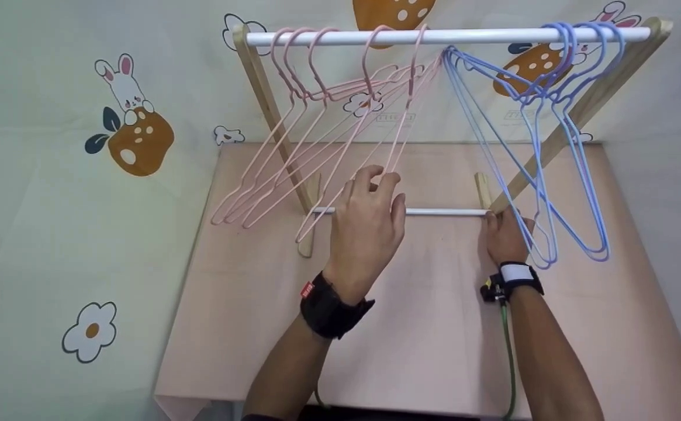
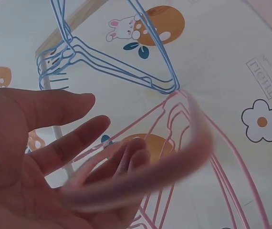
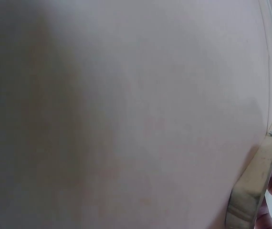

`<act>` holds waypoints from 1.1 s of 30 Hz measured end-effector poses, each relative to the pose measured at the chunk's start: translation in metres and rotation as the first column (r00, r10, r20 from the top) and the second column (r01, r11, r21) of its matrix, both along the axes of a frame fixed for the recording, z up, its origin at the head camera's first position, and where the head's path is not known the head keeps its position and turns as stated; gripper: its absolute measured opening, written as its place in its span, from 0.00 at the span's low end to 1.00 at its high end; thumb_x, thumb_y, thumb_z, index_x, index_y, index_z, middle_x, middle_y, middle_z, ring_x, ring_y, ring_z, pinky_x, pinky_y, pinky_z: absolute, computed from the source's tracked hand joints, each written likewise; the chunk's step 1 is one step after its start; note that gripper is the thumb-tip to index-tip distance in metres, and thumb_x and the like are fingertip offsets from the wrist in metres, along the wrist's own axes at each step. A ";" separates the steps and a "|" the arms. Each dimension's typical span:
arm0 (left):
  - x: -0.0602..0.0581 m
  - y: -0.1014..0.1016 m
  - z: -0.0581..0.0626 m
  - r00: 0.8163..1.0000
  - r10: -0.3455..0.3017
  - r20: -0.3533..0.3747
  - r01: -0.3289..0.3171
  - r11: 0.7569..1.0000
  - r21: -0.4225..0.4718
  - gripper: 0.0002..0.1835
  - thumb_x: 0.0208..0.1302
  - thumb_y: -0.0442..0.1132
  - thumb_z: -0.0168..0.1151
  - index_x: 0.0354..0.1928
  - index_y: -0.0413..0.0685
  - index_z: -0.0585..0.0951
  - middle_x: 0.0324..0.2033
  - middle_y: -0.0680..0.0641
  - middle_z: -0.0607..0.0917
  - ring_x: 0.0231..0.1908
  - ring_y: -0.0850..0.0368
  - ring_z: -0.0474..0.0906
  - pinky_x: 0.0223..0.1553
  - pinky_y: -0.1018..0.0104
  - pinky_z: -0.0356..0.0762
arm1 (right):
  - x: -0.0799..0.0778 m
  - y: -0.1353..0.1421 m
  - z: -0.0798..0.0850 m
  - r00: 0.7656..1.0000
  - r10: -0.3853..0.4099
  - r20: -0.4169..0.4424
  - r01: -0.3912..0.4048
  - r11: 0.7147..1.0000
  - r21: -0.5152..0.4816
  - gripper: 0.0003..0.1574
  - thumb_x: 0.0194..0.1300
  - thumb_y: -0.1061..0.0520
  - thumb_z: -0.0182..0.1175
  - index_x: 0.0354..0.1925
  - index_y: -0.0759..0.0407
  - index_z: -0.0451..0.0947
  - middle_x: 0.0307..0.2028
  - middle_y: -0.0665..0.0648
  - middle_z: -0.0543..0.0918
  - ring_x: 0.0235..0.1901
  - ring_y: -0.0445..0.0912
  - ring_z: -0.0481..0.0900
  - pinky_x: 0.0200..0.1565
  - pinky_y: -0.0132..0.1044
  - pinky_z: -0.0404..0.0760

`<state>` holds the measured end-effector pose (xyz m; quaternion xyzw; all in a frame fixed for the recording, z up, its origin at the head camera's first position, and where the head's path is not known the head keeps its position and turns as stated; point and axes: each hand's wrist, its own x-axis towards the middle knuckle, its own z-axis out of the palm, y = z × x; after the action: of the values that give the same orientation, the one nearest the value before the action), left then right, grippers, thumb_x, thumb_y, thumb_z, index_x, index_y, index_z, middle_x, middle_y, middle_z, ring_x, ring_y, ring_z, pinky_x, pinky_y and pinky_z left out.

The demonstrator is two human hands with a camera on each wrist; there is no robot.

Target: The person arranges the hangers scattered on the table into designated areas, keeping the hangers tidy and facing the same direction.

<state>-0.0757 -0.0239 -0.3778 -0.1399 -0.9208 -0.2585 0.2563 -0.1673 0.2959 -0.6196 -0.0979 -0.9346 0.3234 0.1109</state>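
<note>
A small clothes rack (image 1: 340,37) with a white top rail and wooden legs carries several pink hangers (image 1: 258,161) on its left and several blue hangers (image 1: 539,175) on its right. My left hand (image 1: 366,228) is among the pink hangers, its fingers loosely bent. In the left wrist view one pink hanger (image 2: 141,186) crosses close in front of its palm and fingers, with the thumb (image 2: 62,107) apart from it. Low at the right leg, my right hand (image 1: 507,237) grips the rack by its wooden foot (image 3: 251,183); part of that hand is out of the right wrist view.
The rack stands on a table with a pink cloth (image 1: 422,345). A white lower bar (image 1: 445,211) joins the legs. Behind hangs a pale backdrop (image 1: 36,193) with rabbit and flower prints. A green cable (image 1: 510,356) runs from the right wrist strap.
</note>
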 end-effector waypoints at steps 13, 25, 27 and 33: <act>-0.001 -0.009 -0.003 0.998 -0.004 -0.064 0.004 1.000 -0.003 0.10 0.72 0.26 0.67 0.50 0.42 0.89 0.57 0.39 0.87 0.46 0.42 0.87 0.48 0.50 0.87 | 0.003 -0.008 0.003 0.999 -0.049 -0.009 0.049 0.999 0.012 0.23 0.83 0.50 0.57 0.55 0.72 0.78 0.64 0.74 0.80 0.64 0.76 0.72 0.67 0.67 0.67; 0.006 -0.013 -0.003 0.990 -0.018 -0.142 0.015 1.000 -0.018 0.11 0.75 0.36 0.69 0.54 0.41 0.88 0.64 0.37 0.83 0.63 0.39 0.82 0.63 0.51 0.81 | -0.002 -0.001 0.002 0.999 0.024 0.024 -0.024 1.000 -0.005 0.20 0.88 0.52 0.53 0.55 0.72 0.75 0.55 0.78 0.84 0.55 0.71 0.81 0.72 0.59 0.58; 0.008 -0.012 -0.004 0.983 -0.033 -0.178 0.030 0.999 -0.021 0.12 0.75 0.37 0.68 0.55 0.41 0.88 0.65 0.37 0.83 0.65 0.38 0.81 0.66 0.50 0.79 | -0.003 0.002 0.006 0.999 0.041 0.031 -0.040 0.999 -0.021 0.20 0.87 0.53 0.53 0.57 0.72 0.75 0.59 0.77 0.83 0.58 0.71 0.80 0.72 0.59 0.57; 0.024 -0.005 -0.009 0.958 -0.142 -0.248 0.133 0.990 -0.054 0.13 0.74 0.36 0.70 0.56 0.39 0.87 0.65 0.36 0.83 0.71 0.36 0.76 0.73 0.48 0.73 | 0.003 0.009 0.016 0.997 0.079 0.025 -0.078 0.996 -0.034 0.23 0.85 0.52 0.58 0.58 0.74 0.75 0.60 0.80 0.82 0.60 0.73 0.78 0.67 0.62 0.67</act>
<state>-0.0521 -0.0294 -0.3872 -0.2399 -0.8736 -0.2389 0.3496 -0.1647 0.3053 -0.6039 -0.0673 -0.9337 0.3415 0.0842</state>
